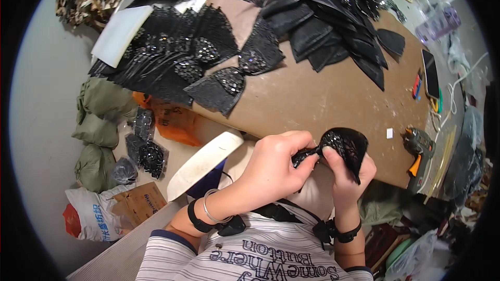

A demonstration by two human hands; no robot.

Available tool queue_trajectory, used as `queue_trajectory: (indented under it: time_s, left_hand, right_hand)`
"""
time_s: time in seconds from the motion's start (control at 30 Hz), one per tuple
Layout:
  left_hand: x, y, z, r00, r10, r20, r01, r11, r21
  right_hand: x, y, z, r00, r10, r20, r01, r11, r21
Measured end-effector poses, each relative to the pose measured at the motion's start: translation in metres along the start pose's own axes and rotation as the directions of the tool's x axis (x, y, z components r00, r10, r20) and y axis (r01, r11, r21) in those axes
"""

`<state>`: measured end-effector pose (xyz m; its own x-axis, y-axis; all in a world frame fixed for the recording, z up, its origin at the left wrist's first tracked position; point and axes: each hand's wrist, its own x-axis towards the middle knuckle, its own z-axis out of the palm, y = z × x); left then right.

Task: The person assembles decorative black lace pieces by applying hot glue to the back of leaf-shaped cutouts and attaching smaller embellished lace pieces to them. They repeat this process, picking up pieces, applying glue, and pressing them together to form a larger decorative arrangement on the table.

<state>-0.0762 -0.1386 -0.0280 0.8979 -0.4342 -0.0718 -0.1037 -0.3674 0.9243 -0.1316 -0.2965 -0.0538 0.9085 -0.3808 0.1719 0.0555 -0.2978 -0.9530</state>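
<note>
Close to my chest, at the table's near edge, I hold a black lace piece (345, 144) with a curved, cup-like end and shiny black beading. My left hand (278, 160) pinches its narrow beaded end between thumb and fingers. With the thumb on its front and the fingers behind, my right hand (351, 174) grips the wide end. Part of the piece is hidden by my fingers. Beyond my hands lies a similar black beaded piece (221, 87) at the table's edge. An orange-tipped glue gun (418, 143) lies right of my right hand.
Overlapping beaded black pieces (166, 47) and plain black pieces (317, 34) cover the table's far side. A phone (430, 74), a red-and-blue tool (417, 87) and a clear purple bottle (438, 23) lie at the right. Green bundles (96, 138) and a printed bag (96, 213) stand left.
</note>
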Motion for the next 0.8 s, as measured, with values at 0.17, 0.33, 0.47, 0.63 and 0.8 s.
queue_trajectory:
  time_s: [0.17,0.33,0.47,0.63,0.8]
  left_hand:
    - [0.012,-0.021,-0.029,0.970,0.117,-0.215,-0.054,0.959,0.279]
    - [0.035,-0.031,-0.067,0.892,0.257,-0.371,-0.014,0.837,0.546]
    - [0.051,-0.046,-0.079,0.884,0.196,-0.424,0.118,0.786,0.607]
    - [0.051,-0.052,-0.081,0.879,0.189,-0.438,0.163,0.744,0.648]
    - [0.064,-0.023,-0.118,0.775,0.550,-0.311,-0.109,0.601,0.792]
  right_hand:
    - [0.034,0.006,0.056,0.993,0.069,0.099,-0.083,0.985,0.150]
    - [0.076,0.014,0.102,0.956,0.151,0.250,-0.175,0.982,0.077]
    - [0.112,0.007,0.118,0.927,0.087,0.365,0.089,0.894,-0.439]
    - [0.108,-0.006,0.070,0.896,0.064,0.440,0.137,0.902,-0.409]
    - [0.074,-0.021,-0.027,0.987,0.052,0.154,-0.011,0.967,-0.254]
